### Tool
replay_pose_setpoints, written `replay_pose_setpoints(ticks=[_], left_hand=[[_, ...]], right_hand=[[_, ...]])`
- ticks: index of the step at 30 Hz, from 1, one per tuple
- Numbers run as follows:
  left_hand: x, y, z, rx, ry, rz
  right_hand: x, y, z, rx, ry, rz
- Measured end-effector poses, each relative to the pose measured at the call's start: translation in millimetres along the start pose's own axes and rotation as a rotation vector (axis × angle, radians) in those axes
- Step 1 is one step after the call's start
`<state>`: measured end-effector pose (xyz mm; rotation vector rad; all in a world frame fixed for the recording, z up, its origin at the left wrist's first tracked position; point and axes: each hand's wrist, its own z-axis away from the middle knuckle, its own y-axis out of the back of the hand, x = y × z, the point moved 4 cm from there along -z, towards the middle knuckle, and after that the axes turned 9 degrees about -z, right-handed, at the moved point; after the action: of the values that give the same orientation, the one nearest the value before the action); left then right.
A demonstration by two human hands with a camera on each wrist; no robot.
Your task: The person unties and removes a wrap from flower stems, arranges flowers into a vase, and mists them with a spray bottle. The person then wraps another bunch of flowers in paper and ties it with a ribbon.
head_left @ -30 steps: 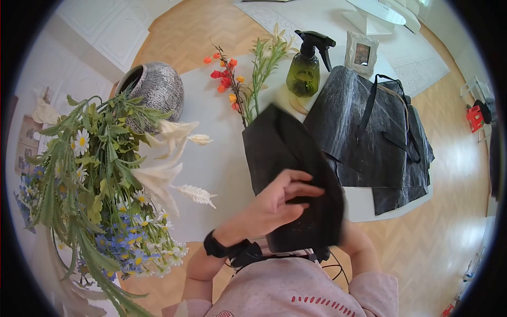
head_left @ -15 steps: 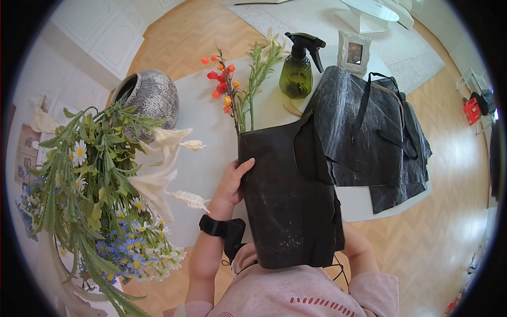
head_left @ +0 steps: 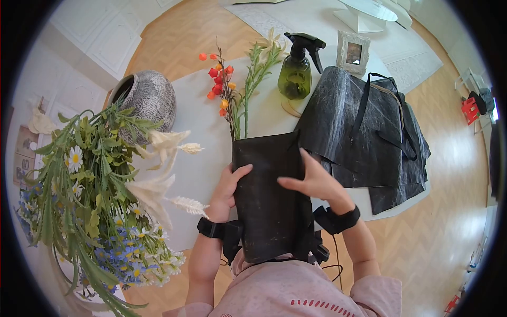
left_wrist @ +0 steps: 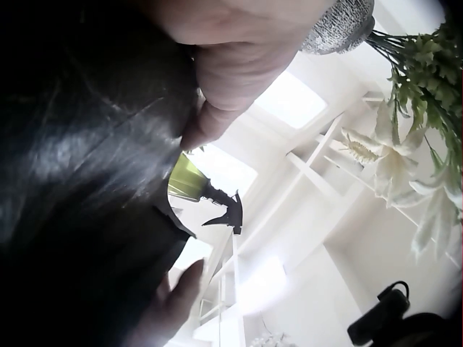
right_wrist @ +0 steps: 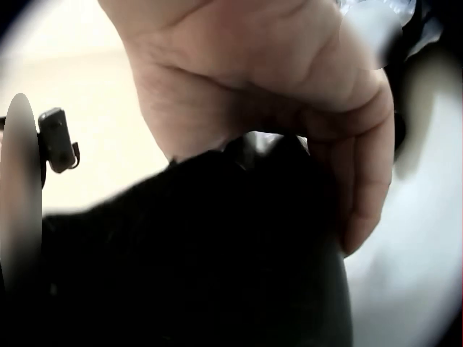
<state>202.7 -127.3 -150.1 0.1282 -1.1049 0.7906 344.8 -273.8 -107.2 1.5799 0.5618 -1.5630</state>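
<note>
A folded black leather-like sheet (head_left: 269,203) stands upright before the person's shirt, scuffed near its lower end. The left hand (head_left: 227,187) grips its left edge, thumb on the front and fingers behind. At the right edge is the right hand (head_left: 319,182), its thumb reaching across the front in the head view. In the right wrist view, the right fingers (right_wrist: 369,173) curl over the side of the black sheet. Red-orange berry stems (head_left: 222,87) and a green lily stem (head_left: 253,79) show beyond the sheet's top edge; their lower ends are hidden.
Left on the white table (head_left: 195,111) are a grey textured vase (head_left: 153,98) and a large bunch of flowers (head_left: 105,195). A green spray bottle (head_left: 294,76) and a picture frame (head_left: 351,53) stand at the back. A crinkled black bag-like item (head_left: 364,132) lies right.
The left hand went from over the sheet's front to its left edge. The sheet's wide right side is now narrower, and the right hand has come from behind it into sight.
</note>
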Motion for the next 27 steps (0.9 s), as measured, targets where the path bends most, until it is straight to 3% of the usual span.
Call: replay_pose_setpoints(ticks=[1,2,3,6,9,12,14,16,18,20,22,24,26,27], left_hand=[[1,1,-1,-0.006,-0.003,-0.002],[0,2,-3,-0.053,0.03,0.182],[0,5,-5,-0.099,0.064,0.367],[7,20,-22,-0.23,0.098,0.397],[27,7,-40,-0.275,0.109,0.325],[24,8,-68,-0.255,0.097,0.157],[26,7,-74,-0.277,0.145,0.213],[30,5,-75,-0.295,0.194,0.271],[43,9,-72,-0.189,0.1,0.321],[55,20,-74,-0.213,0.105,0.378],[68,28,-76,-0.259,0.099,0.51],[84,17,-68,-0.218,0.114,0.552],[92,16,-69,-0.088,0.061,0.594],[93,22,-75,-0.082,0.034,0.6]], right_hand=[[-2,-7,-1,-0.122,0.024,-0.122],[-7,-13,-2,-0.247,0.05,-0.242],[-10,-12,-1,-0.321,-0.062,-0.254],[-18,-11,4,-0.316,0.062,-0.346],[-22,-17,9,-0.33,0.201,-0.328],[-31,-22,22,-0.338,0.144,-0.103],[-75,-9,36,-0.293,0.146,-0.147],[-85,0,45,-0.334,0.14,-0.018],[-89,16,55,-0.302,0.211,0.015],[-93,34,64,-0.303,0.184,0.178],[-98,53,66,-0.173,0.23,-0.078],[-60,74,62,-0.173,0.061,-0.218],[-50,95,63,-0.029,0.091,-0.297],[-49,100,70,-0.038,0.092,-0.293]])
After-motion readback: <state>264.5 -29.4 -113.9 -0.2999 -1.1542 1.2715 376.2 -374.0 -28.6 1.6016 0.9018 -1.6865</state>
